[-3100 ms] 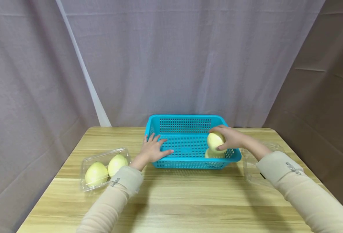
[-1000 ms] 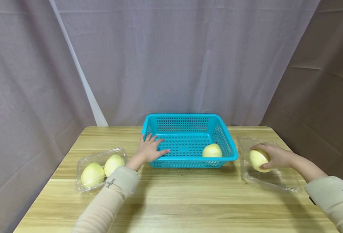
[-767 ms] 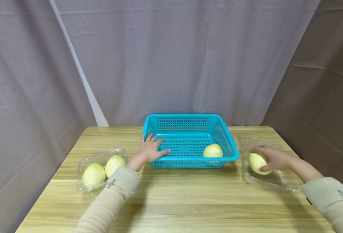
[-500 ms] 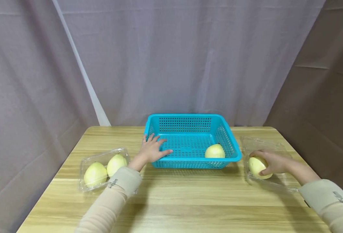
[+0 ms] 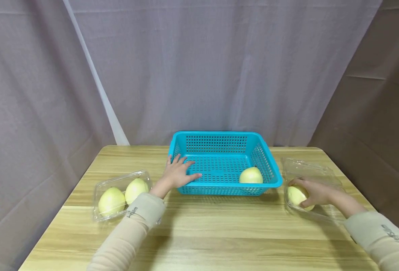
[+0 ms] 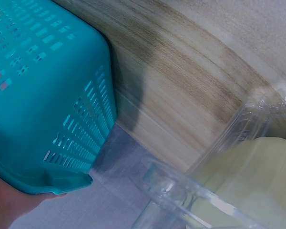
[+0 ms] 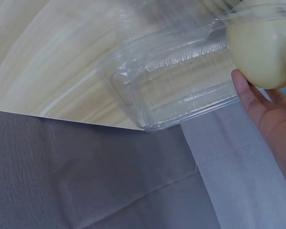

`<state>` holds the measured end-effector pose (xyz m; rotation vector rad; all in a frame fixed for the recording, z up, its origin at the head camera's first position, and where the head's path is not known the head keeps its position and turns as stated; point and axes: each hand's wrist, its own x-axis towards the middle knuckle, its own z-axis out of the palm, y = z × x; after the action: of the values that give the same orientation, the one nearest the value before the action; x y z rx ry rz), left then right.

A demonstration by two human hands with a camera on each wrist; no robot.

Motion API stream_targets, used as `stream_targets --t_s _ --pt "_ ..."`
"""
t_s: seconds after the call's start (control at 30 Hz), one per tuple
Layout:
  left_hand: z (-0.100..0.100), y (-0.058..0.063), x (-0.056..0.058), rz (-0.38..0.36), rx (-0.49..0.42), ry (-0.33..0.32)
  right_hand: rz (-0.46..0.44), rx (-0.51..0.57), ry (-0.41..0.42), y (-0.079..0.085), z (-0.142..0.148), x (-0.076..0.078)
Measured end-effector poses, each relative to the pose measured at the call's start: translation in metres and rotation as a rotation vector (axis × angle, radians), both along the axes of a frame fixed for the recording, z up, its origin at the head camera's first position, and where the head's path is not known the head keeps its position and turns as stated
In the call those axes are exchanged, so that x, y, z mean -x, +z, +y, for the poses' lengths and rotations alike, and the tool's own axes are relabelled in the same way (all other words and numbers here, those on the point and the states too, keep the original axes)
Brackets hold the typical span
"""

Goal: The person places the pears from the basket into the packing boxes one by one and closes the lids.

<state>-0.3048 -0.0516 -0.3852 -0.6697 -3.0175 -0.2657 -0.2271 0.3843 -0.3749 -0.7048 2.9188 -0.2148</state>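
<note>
My right hand (image 5: 316, 191) grips a pale yellow pear (image 5: 295, 195) at the left end of a clear plastic clamshell box (image 5: 324, 212) on the right. In the right wrist view, the thumb and fingers curl round the pear (image 7: 260, 52) beside the box's clear wall (image 7: 181, 95). My left hand (image 5: 176, 174) rests on the left rim of a blue plastic basket (image 5: 216, 190), fingers spread and reaching inside. One pear (image 5: 251, 175) sits in the basket's front right corner. The left wrist view shows the basket's end wall (image 6: 62, 109) and a small part of the hand (image 6: 9, 200).
Left of the basket, another clear clamshell box (image 5: 99, 188) holds two pears (image 5: 112, 201), close to my left forearm. Everything stands on a wooden table (image 5: 219, 233). Grey curtains (image 5: 206, 67) hang behind it.
My right hand has carried the pear from above the basket rightward to the clear box and lowered it there. The left hand has stayed on the basket rim.
</note>
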Motion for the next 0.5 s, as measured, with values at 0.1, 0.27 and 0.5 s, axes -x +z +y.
stream_targets --t_s 0.1,0.27,0.5 --pt "0.0004 -0.0004 0.0001 -0.001 -0.003 -0.002 0.006 0.017 0.003 -0.0017 0.0012 -0.0001" --pt "0.0007 -0.0003 0.0001 0.005 0.003 -0.001 0.025 0.029 0.024 -0.0026 0.0037 0.0001" --pt "0.0006 0.0001 0.0003 0.007 0.006 0.001 0.02 0.056 0.03 -0.0026 0.0044 -0.001"
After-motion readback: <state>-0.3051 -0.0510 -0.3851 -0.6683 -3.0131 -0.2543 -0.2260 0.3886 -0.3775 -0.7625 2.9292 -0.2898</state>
